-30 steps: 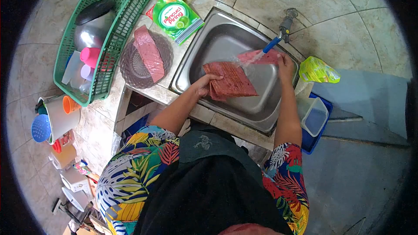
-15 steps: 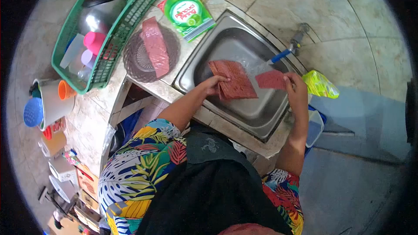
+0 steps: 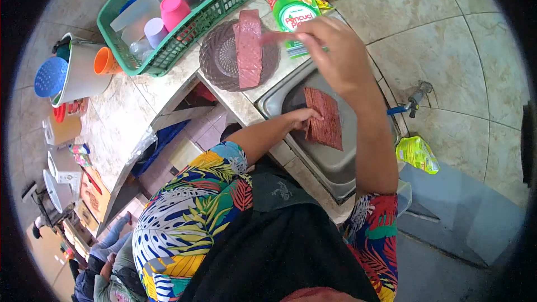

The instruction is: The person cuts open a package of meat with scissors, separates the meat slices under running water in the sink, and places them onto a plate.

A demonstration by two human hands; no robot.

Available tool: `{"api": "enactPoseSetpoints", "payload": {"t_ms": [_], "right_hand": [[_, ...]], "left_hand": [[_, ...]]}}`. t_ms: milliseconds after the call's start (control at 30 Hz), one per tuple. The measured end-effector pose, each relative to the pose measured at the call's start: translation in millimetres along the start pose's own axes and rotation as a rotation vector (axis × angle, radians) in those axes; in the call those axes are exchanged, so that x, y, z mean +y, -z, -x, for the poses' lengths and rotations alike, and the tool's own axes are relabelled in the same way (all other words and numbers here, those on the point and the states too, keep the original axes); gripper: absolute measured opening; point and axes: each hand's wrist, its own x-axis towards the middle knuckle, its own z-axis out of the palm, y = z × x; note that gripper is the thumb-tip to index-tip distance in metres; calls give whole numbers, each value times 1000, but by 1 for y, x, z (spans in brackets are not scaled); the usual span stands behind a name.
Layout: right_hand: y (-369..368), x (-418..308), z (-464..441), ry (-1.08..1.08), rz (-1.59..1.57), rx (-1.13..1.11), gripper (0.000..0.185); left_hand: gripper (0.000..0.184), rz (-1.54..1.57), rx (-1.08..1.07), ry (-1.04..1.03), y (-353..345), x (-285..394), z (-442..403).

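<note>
A folded reddish-brown sheet stack (image 3: 324, 118) is pinched in my left hand (image 3: 305, 118) over the metal sink (image 3: 348, 159). My right hand (image 3: 335, 56) is raised above the counter, its fingers closed on a thin pink piece (image 3: 278, 37) that reaches toward the patterned glass plate (image 3: 219, 59). On that plate lies a long pink slab (image 3: 249, 59). The right hand partly covers a green soap pouch (image 3: 296, 14) behind it.
A green basket (image 3: 184, 42) holds cups and a metal pot. The tap (image 3: 411, 103) stands beyond the sink, near a yellow-green packet (image 3: 417, 155). A white bucket (image 3: 84, 72) is at the left. Another person (image 3: 114, 271) is at the lower left.
My right hand has moved left from the sink to beside the plate, carrying the pink piece. My left hand keeps its hold on the stack. The view has turned toward the left.
</note>
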Motion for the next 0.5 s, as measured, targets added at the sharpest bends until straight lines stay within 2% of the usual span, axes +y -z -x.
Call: {"api": "enactPoseSetpoints", "payload": {"t_ms": [33,100,133,200,267,300,333,367,400,433,467,500], "right_hand": [[-14,3,-5,-6,0,-12,16],[-43,13,4,183,8,-42,21],[-48,16,15,171,11,-50,21],[-50,22,45,1,-76,-107,30],[-50,44,89,-229,-71,-275,45],[-53,53,114,-357,-44,-349,51],[-54,60,140,-366,-41,-344,51],[-56,66,168,-471,-52,-403,57],[-61,69,191,-578,-66,-459,63],[-67,69,208,-589,-67,-451,63],[-72,68,224,-536,111,-392,67],[-77,69,238,-483,290,-330,71]], "left_hand": [[43,11,-5,5,2,0,-1],[45,33,-42,65,4,2,-3],[45,38,-50,75,3,0,-3],[45,79,-51,-72,2,-3,-4],[39,91,-102,-20,4,3,2],[35,20,-211,-72,8,5,5],[32,-52,-320,-123,9,6,6],[27,164,-180,-29,-8,14,13],[27,159,-183,-18,-10,16,12],[27,173,-129,60,-10,21,10],[27,184,-74,141,-8,23,4],[29,153,-93,135,-8,24,-3]]}}
